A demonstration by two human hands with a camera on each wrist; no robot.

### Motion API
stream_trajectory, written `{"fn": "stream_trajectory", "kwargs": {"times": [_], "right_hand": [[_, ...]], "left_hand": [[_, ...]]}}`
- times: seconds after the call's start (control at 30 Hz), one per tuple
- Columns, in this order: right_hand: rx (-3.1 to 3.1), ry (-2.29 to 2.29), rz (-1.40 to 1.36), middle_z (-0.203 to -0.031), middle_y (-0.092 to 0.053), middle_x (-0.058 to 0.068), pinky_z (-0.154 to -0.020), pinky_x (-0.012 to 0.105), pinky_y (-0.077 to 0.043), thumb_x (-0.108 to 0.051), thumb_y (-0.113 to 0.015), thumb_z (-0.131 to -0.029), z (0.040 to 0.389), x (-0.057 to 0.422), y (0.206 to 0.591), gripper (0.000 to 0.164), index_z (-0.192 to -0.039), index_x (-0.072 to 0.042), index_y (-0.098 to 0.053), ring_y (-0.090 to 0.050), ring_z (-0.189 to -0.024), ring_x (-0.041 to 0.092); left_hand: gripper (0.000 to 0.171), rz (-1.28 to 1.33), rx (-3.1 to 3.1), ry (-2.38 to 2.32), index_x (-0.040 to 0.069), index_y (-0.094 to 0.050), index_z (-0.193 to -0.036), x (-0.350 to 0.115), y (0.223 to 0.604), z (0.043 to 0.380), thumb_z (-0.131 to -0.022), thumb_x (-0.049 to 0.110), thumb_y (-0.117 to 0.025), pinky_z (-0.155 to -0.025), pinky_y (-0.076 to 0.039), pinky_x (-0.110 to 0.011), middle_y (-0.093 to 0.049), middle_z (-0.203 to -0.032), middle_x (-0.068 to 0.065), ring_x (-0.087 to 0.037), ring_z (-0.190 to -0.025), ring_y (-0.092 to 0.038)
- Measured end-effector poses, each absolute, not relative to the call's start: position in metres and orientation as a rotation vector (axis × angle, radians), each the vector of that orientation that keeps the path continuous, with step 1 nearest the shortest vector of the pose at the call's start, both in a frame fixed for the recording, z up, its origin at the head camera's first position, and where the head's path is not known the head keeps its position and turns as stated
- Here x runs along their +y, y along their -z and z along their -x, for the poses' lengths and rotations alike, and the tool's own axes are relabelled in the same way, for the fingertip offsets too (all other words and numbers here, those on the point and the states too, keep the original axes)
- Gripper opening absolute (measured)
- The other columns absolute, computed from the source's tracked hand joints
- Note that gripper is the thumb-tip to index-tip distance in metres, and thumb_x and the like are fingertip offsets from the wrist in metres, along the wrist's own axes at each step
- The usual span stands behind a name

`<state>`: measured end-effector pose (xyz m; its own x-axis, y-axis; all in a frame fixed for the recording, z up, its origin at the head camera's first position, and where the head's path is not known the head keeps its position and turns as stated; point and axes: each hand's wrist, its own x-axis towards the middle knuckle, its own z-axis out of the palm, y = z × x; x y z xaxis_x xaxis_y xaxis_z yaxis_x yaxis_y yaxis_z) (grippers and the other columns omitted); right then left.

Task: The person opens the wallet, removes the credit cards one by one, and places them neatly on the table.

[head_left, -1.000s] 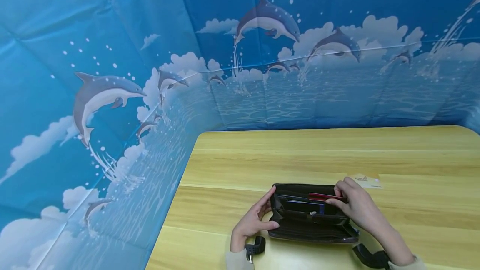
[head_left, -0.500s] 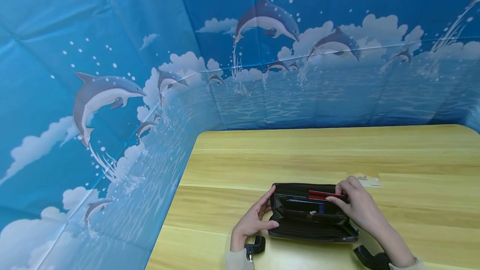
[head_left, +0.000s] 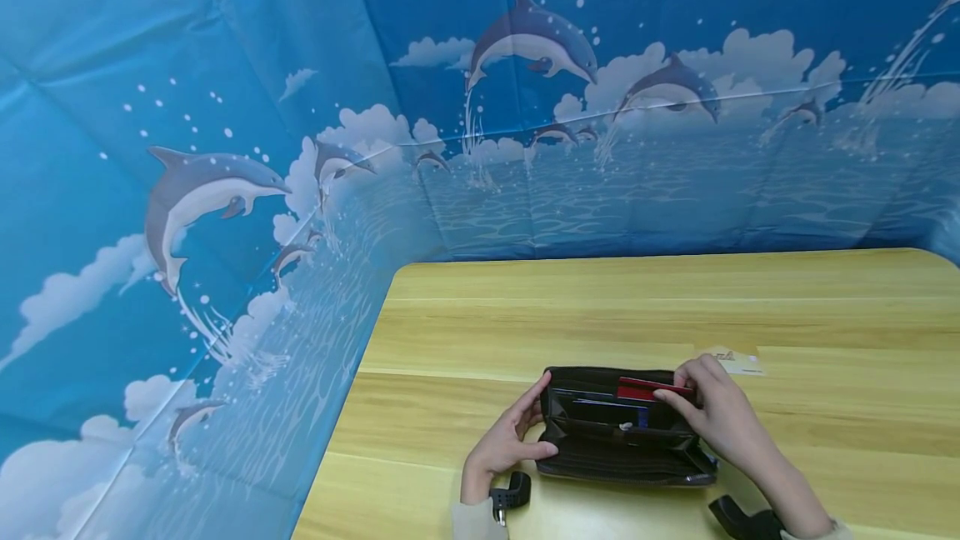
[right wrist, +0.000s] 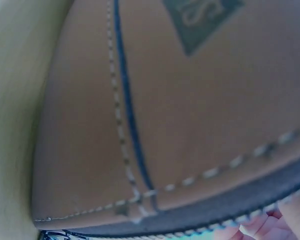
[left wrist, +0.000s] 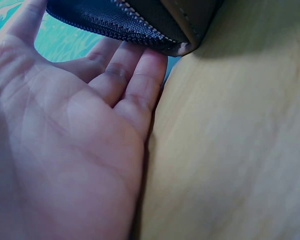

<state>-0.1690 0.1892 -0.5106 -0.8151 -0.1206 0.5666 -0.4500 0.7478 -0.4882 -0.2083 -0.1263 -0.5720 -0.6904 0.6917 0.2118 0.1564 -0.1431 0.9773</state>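
A dark brown zip wallet (head_left: 615, 463) lies spread open on the wooden table in the head view. My left hand (head_left: 506, 440) holds its left end, thumb on the near flap and forefinger at the far edge. In the left wrist view the fingers (left wrist: 140, 85) meet the wallet's zipped edge (left wrist: 110, 27). My right hand (head_left: 720, 411) pinches a red card (head_left: 636, 391) between thumb and fingers at the wallet's far right pocket, the card's lower part hidden inside. The right wrist view shows mostly the wallet's stitched brown outside (right wrist: 215, 125), with fingertips (right wrist: 270, 225) below.
A pale printed card (head_left: 738, 362) lies on the table (head_left: 570, 315) just beyond my right hand. Blue-edged cards (head_left: 600, 403) sit in the wallet's inner slots. A blue dolphin-print sheet (head_left: 375, 215) hangs along the table's back and left sides.
The red card has risen in the wallet's far pocket, and more of its face shows. My right hand has shifted very slightly with it; my left hand stays in place.
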Motion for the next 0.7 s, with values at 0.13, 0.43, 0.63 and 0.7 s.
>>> {"fn": "stream_trajectory", "kwargs": {"times": [0.13, 0.43, 0.63, 0.7], "right_hand": [[-2.441, -0.887, -0.411, -0.077, -0.036, -0.005, -0.049, 0.018, -0.03, -0.004, -0.084, -0.067, 0.1687, 0.1892, 0.5112, 0.04, -0.078, -0.015, -0.047, -0.033, -0.061, 0.006], [-2.463, -0.928, -0.393, -0.076, -0.037, -0.006, -0.049, 0.016, -0.03, -0.011, -0.088, -0.063, 0.1697, 0.1916, 0.5109, 0.044, -0.078, -0.016, -0.047, -0.035, -0.06, 0.006], [-2.471, -0.891, -0.398, -0.071, -0.036, -0.008, -0.05, 0.018, -0.029, -0.012, -0.092, -0.054, 0.1718, 0.1931, 0.508, 0.053, -0.076, -0.017, -0.045, -0.033, -0.062, 0.006], [-2.471, -0.883, -0.395, -0.071, -0.036, -0.008, -0.05, 0.019, -0.029, -0.01, -0.092, -0.054, 0.1722, 0.1934, 0.5076, 0.053, -0.076, -0.016, -0.044, -0.033, -0.063, 0.005]], "left_hand": [[0.088, -0.958, 1.733, -1.9, 0.018, -0.016, -0.153, -0.1266, 0.573, 0.2081, -0.085, 0.003, -0.07, -0.108, -0.029, -0.038, -0.021, -0.155, -0.006, -0.025, -0.126, -0.041], [0.088, -0.964, 1.726, -1.902, 0.016, -0.015, -0.153, -0.1275, 0.573, 0.2079, -0.086, 0.006, -0.07, -0.108, -0.028, -0.039, -0.023, -0.154, -0.009, -0.025, -0.126, -0.041], [0.089, -0.96, 1.727, -1.895, 0.012, -0.013, -0.153, -0.1267, 0.5708, 0.2073, -0.085, -0.001, -0.069, -0.108, -0.027, -0.04, -0.023, -0.153, -0.011, -0.025, -0.125, -0.041], [0.089, -0.961, 1.725, -1.895, 0.013, -0.012, -0.153, -0.1262, 0.5705, 0.2071, -0.085, -0.001, -0.068, -0.108, -0.028, -0.04, -0.022, -0.153, -0.011, -0.025, -0.126, -0.041]]}}
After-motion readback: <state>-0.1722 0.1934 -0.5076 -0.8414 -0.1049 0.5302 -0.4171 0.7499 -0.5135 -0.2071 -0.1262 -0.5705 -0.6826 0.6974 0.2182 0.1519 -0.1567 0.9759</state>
